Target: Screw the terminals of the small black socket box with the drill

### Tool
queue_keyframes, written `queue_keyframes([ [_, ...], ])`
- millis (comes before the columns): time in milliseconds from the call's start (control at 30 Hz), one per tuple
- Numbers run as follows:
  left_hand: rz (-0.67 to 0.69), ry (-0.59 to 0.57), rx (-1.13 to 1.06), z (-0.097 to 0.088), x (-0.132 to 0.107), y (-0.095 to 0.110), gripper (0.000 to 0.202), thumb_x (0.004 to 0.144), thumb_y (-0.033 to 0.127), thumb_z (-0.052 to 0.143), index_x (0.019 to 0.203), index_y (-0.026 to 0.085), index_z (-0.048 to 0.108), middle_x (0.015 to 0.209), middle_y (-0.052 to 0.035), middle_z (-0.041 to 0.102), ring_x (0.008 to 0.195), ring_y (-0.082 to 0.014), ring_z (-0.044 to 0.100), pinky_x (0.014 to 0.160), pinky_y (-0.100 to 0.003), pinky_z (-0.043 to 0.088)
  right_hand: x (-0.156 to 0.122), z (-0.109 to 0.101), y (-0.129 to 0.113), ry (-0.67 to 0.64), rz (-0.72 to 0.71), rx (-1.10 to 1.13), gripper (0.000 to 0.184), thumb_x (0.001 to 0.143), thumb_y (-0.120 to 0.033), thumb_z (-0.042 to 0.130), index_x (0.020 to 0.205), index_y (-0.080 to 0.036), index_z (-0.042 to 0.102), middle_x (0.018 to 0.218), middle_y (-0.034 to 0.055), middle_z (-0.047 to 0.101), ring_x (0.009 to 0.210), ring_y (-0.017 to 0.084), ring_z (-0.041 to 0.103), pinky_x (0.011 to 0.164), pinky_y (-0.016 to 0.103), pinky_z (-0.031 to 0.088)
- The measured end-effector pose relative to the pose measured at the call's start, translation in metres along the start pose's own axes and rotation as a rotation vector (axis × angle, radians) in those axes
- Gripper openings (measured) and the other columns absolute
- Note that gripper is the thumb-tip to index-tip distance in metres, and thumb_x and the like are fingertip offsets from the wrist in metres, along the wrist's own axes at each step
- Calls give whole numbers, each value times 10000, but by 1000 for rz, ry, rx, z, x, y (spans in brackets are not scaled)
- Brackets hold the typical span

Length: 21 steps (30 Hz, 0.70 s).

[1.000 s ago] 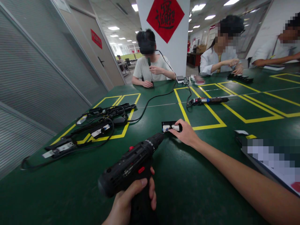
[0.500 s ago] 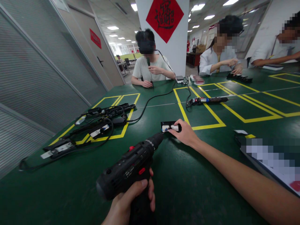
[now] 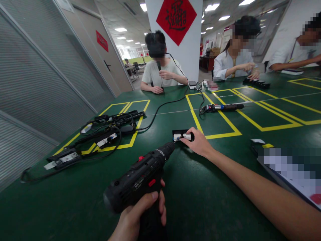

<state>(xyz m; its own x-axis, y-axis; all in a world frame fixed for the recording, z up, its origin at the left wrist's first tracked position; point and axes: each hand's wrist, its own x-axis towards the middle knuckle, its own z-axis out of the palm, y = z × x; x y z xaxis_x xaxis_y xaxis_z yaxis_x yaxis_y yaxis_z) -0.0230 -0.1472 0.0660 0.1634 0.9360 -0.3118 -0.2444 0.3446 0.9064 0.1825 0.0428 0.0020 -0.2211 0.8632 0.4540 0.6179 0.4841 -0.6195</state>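
Small black part [image 3: 180, 134] lies on the green table [image 3: 75, 207], just left of a yellow line [image 3: 195, 115]
The right hand [image 3: 199, 144] pinches its right end; the left hand [image 3: 140, 219] is closed round the grip of a black drill [image 3: 140, 175], whose tip meets the part

The black matt-plastic cordless drill [image 3: 136, 180] is showing a dull, finely textured housing, and a glossy red plastic button [image 3: 151, 182] is shining on its side. Under the drill, the dark green smooth worktop [image 3: 75, 207] is giving off a soft sheen and is faintly mirroring the ceiling lights. Just beyond the drill's tip, the small black plastic casing [image 3: 182, 135] with a white insert is looking satin. Left of the drill, the black rubber-sheathed cables [image 3: 117, 119] are lying dull. To its far right, the flat yellow tape lines [image 3: 223, 135] are looking matt.
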Motion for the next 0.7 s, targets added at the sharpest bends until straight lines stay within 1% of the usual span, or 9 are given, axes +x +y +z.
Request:
queue_keyframes([
  [267, 2, 0, -5, -3, 2, -2, 229, 832, 321, 489, 972, 140, 505, 602, -21, 564, 486, -195, 577, 522, -331, 432, 0, -1, -1, -9, 9, 1, 246, 791, -437, 625, 889, -226, 547, 877, 58, 642, 821, 231, 598, 702, 359, 446],
  [533, 14, 7, 10, -2, 1, 1, 273, 835, 325, 490, 1019, 125, 512, 605, -24, 563, 485, -198, 582, 526, -333, 440, 0, -2, -2, -15, 17, -2, 241, 784, -429, 632, 892, -229, 551, 867, 55, 641, 821, 235, 596, 699, 358, 440],
  [700, 1, 14, 3, -4, 2, -1, 299, 832, 332, 487, 1045, 122, 503, 604, -21, 564, 485, -198, 583, 526, -330, 433, 0, 0, 0, -7, 15, -5, 251, 786, -437, 628, 894, -229, 539, 878, 57, 639, 826, 236, 596, 712, 362, 434],
])
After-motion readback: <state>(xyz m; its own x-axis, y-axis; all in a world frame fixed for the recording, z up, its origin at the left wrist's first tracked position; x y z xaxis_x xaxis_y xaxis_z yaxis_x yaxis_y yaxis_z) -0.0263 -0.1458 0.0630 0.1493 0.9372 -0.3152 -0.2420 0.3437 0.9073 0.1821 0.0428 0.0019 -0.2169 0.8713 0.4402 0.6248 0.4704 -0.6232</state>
